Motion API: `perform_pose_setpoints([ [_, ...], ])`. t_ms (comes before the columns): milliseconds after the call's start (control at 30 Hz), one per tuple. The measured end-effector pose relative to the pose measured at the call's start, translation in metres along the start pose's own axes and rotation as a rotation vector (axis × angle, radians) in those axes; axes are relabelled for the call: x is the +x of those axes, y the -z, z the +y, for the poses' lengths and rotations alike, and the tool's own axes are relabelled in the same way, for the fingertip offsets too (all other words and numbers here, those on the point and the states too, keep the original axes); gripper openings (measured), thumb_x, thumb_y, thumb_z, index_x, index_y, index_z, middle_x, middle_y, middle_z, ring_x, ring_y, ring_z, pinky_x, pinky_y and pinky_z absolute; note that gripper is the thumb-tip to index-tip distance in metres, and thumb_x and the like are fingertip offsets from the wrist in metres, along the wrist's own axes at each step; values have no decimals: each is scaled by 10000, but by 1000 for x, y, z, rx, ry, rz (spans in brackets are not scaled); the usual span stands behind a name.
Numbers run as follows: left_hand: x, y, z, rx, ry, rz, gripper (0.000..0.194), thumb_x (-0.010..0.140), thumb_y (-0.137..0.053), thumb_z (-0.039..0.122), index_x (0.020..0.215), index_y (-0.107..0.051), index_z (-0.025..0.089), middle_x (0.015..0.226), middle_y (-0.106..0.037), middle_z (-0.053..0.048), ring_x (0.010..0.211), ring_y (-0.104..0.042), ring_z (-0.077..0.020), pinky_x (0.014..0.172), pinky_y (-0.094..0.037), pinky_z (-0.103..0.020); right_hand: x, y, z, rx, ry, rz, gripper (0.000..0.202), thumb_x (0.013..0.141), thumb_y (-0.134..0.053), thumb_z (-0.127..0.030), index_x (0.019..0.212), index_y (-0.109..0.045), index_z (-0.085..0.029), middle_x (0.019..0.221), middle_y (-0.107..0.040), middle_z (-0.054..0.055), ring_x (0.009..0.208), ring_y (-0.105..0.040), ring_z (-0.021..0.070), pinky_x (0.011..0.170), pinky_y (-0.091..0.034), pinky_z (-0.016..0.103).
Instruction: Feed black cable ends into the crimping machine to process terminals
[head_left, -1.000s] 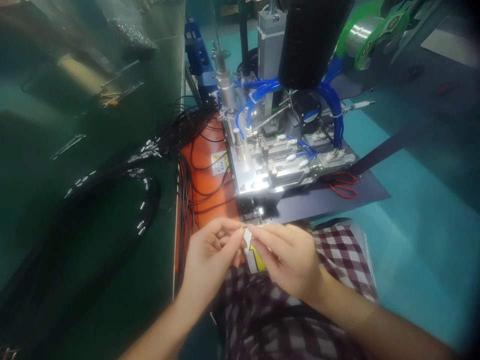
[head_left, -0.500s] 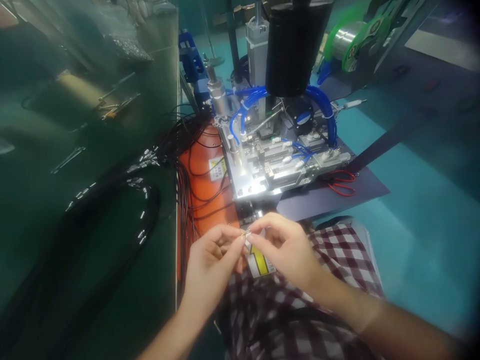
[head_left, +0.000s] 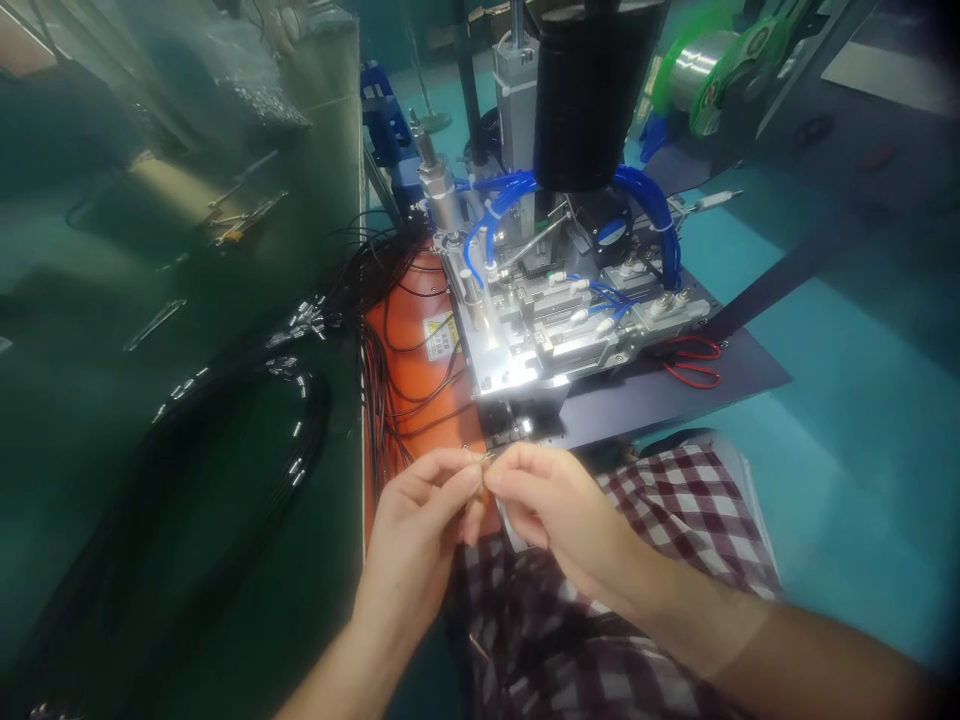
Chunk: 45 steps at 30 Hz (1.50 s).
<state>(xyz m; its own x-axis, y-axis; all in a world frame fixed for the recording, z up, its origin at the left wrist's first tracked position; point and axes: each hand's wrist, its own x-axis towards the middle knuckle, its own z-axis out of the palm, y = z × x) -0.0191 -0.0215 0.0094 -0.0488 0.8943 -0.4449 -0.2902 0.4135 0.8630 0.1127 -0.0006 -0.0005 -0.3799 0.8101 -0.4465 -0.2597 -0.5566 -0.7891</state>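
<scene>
My left hand (head_left: 420, 525) and my right hand (head_left: 559, 500) meet fingertip to fingertip in front of the machine. Both are closed in a pinch. Between the fingertips a few thin wires (head_left: 485, 457) show, yellowish and fine; most of their length is hidden by my fingers. A cable end with a coppery tip (head_left: 478, 648) hangs below, over the checkered cloth (head_left: 675, 510) on my lap. Just beyond my fingers is the metal front of the machine (head_left: 502, 375).
Black cables (head_left: 300, 410) with shiny metal ends lie bundled on the dark green table at left, some crossing the orange base plate (head_left: 412, 370). Blue air tubes (head_left: 652, 195), a black cylinder (head_left: 581, 100) and a green-rimmed solder wire spool (head_left: 694, 75) rise behind. Red wires (head_left: 694, 360) lie right.
My right fingers have closed in further over the wires and cover more of them. The yellow label beneath my hands is now mostly hidden. The view has shifted slightly.
</scene>
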Motion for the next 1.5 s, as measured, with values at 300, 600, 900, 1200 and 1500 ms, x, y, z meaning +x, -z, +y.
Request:
perform_pose_setpoints([
  [300,3,2,-1,80,8,45,191,735,-731,274,662,-613,143,507,-528,50,378,-390,-20,461,-291,-165,1,17,-3,-349,174,81,127,807,-643,-299,812,-635,-173,527,-512,-50,421,-412,75,379,-311,187],
  [600,3,3,0,82,19,-39,174,789,-683,280,693,-631,144,440,-482,49,420,-403,-48,497,-329,-179,3,14,12,-673,667,126,131,866,-524,-160,740,-556,-177,727,-565,2,626,-514,126,601,-413,269],
  [900,2,4,-3,130,-29,-18,151,782,-692,262,721,-644,133,589,-559,26,407,-390,-21,454,-280,-182,6,17,-9,-272,49,-109,218,865,-543,-273,676,-477,-187,442,-384,-98,395,-310,63,402,-246,191],
  [1200,2,1,-1,152,10,0,167,761,-707,287,720,-649,136,517,-461,58,428,-319,-23,455,-248,-180,1,14,-11,-249,24,-72,201,851,-546,-229,670,-470,-183,432,-378,-109,384,-290,45,373,-236,165],
  [1500,4,3,6,127,46,17,189,742,-694,287,679,-618,125,528,-493,48,392,-289,-11,448,-183,-203,-1,18,3,-405,210,33,102,855,-581,-260,795,-609,-182,609,-572,-28,453,-452,82,418,-347,207],
])
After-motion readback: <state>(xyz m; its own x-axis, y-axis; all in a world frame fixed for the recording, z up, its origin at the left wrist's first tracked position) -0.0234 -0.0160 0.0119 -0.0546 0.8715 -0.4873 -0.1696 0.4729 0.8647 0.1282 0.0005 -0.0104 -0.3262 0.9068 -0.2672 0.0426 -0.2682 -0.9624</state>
